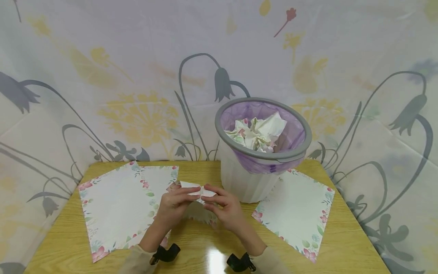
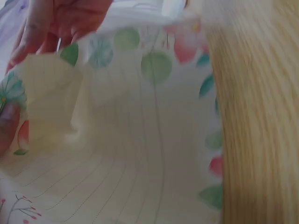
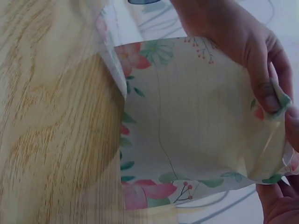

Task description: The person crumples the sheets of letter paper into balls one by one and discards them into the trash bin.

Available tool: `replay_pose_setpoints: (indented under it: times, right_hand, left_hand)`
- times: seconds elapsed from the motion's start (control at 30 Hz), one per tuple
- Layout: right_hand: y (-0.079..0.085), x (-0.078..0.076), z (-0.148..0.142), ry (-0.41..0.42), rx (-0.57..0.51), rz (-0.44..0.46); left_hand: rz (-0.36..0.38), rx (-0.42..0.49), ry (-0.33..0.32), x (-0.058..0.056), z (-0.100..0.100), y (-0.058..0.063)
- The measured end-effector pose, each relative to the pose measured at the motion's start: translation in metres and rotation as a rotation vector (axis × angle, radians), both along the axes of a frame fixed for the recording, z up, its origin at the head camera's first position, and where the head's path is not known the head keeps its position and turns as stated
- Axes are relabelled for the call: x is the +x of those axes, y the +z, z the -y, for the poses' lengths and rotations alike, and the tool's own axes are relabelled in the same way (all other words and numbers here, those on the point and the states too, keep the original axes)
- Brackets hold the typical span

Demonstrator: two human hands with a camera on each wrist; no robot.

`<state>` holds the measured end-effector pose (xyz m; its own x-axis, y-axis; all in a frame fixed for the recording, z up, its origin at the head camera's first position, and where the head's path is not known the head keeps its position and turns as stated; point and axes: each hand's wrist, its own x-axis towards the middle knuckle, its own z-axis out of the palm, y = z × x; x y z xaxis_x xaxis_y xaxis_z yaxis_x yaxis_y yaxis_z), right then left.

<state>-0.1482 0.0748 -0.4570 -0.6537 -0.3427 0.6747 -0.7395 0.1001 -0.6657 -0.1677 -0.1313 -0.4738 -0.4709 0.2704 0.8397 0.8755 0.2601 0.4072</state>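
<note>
In the head view, both hands meet over the middle of the table, holding one sheet of flower-bordered paper [image 1: 200, 214] by its upper part. My left hand [image 1: 172, 205] pinches it from the left, my right hand [image 1: 226, 207] from the right, fingertips close together. The top of the sheet is folded and creased between them, while the lower part hangs down. Faint ruled lines and a leafy border show on the paper [image 2: 126, 126] in the left wrist view. From the right wrist view, the left hand [image 3: 243, 42] has its thumb over the paper's bent edge [image 3: 279, 105].
Behind the hands, to the right, stands a white bin [image 1: 239, 180] with a grey rim and purple liner, holding crumpled paper [image 1: 260, 133]. Flat flower-bordered sheets [image 1: 116, 213] overlap on the left of the wooden table [image 1: 195, 258]. Another sheet [image 1: 297, 213] lies right, partly behind the bin.
</note>
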Motion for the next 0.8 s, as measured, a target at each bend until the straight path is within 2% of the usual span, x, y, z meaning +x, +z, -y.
replay_pose_setpoints:
  times: [0.1,0.17,0.3,0.43,0.6,0.8]
  right_hand:
    - [0.004,0.003,0.003,-0.033,0.0,-0.017]
    - [-0.001,0.002,0.004,-0.041,-0.001,-0.031]
    - [-0.015,-0.004,0.006,-0.028,-0.033,-0.073]
    - [-0.018,-0.006,0.005,-0.035,-0.069,-0.092]
    - [-0.019,-0.008,0.0,0.002,-0.109,-0.041]
    - [-0.02,-0.009,-0.01,0.105,-0.192,0.124]
  left_hand:
    - [0.078,0.083,0.015,0.004,-0.006,0.001]
    - [0.136,0.131,0.036,0.007,-0.01,0.002]
    - [0.257,0.222,0.018,0.013,-0.017,0.003]
    - [0.36,0.232,-0.084,0.017,-0.017,0.004]
    - [0.459,0.199,-0.234,0.02,-0.011,0.005]
    - [0.458,0.159,-0.328,0.015,-0.007,0.004]
